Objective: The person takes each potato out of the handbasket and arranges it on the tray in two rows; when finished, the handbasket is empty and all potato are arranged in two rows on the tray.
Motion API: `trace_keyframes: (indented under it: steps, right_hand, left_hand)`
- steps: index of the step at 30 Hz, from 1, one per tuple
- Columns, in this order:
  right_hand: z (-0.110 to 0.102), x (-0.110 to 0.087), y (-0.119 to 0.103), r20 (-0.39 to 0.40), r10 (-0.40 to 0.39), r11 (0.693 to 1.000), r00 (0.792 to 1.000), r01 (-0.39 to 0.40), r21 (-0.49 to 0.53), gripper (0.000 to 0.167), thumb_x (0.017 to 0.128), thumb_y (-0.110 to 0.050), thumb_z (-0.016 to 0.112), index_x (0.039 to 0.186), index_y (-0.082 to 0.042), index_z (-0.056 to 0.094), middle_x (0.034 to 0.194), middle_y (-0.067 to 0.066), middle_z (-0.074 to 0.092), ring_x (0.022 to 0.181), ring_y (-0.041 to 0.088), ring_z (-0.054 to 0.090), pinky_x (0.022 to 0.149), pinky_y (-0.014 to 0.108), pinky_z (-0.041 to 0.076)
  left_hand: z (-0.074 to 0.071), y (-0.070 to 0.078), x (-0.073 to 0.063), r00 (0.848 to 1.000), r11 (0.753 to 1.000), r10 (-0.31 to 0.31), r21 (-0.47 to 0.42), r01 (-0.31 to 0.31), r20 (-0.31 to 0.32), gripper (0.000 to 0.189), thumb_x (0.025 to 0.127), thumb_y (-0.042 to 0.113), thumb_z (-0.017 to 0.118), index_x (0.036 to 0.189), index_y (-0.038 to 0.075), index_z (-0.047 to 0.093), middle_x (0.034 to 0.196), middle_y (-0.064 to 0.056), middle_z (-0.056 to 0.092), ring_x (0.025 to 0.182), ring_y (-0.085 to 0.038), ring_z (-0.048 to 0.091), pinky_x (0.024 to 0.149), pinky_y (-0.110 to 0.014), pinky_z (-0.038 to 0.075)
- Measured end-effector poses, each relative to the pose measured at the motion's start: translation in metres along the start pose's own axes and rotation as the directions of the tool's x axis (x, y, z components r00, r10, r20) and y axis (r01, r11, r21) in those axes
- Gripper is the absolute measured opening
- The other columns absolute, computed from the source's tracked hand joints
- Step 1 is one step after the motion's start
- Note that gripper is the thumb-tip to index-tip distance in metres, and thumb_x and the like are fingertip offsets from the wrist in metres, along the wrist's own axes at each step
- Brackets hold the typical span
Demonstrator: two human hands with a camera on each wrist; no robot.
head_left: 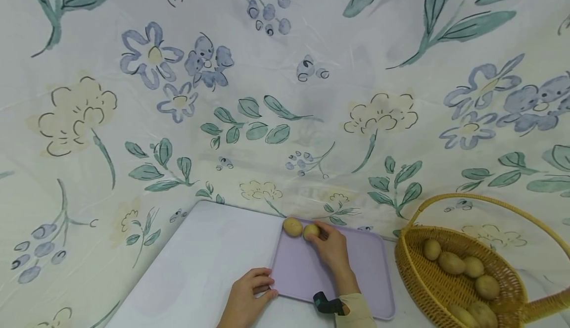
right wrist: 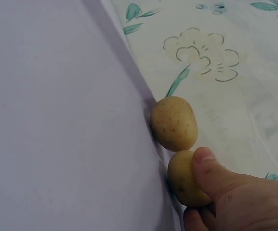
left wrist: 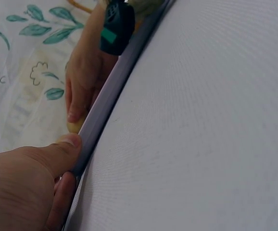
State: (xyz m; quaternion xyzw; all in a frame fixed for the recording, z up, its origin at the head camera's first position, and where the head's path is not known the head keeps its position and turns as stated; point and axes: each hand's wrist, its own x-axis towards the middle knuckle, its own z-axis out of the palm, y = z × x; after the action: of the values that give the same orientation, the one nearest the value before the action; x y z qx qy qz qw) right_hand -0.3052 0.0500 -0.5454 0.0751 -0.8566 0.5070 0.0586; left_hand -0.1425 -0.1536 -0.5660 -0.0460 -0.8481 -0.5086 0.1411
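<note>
A purple tray (head_left: 303, 273) lies flat, with one potato (head_left: 292, 226) at its far left corner. Right beside that potato, my right hand (head_left: 331, 249) pinches a second, smaller potato (head_left: 310, 232) between thumb and fingers. In the right wrist view, the held potato (right wrist: 184, 180) sits close against the first potato (right wrist: 173, 123). My left hand (head_left: 249, 293) grips the tray's near left corner. Seen from the left wrist, the thumb (left wrist: 69, 144) lies at the tray rim (left wrist: 100, 108), with a finger on the other side of it.
To the right of the tray stands a wicker basket (head_left: 409, 273) with a tall handle, holding several potatoes (head_left: 451, 262). A white board-like surface (head_left: 213, 249) extends left of the tray. Floral cloth (head_left: 267, 169) hangs behind everything.
</note>
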Motion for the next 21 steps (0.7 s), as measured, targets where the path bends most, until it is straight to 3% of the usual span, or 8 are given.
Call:
trace_keyframes:
  steps: [10, 21]
  right_hand:
    - [0.0005, -0.0005, 0.0007, 0.003, -0.006, 1.0, 1.0, 0.006, 0.007, 0.05, 0.084, -0.011, 0.085, 0.129, 0.002, 0.067, 0.128, 0.024, 0.069, 0.118, 0.037, 0.069, 0.097, 0.038, 0.063]
    - [-0.0008, -0.002, -0.0028, 0.003, 0.014, 0.999, 1.0, -0.014, -0.039, 0.054, 0.084, -0.018, 0.085, 0.131, 0.0, 0.066, 0.13, 0.022, 0.069, 0.12, 0.036, 0.067, 0.1, 0.042, 0.062]
  left_hand:
    - [-0.0012, -0.0003, 0.0004, 1.0, 1.0, -0.006, 0.003, 0.006, 0.011, 0.022, 0.083, 0.016, 0.085, 0.098, 0.002, 0.077, 0.12, -0.01, 0.07, 0.101, -0.024, 0.074, 0.086, -0.018, 0.064]
    - [0.0001, -0.0038, 0.0009, 1.0, 1.0, 0.005, -0.009, -0.005, 0.01, 0.022, 0.082, 0.014, 0.085, 0.098, 0.001, 0.077, 0.119, -0.012, 0.07, 0.1, -0.023, 0.074, 0.085, -0.018, 0.065]
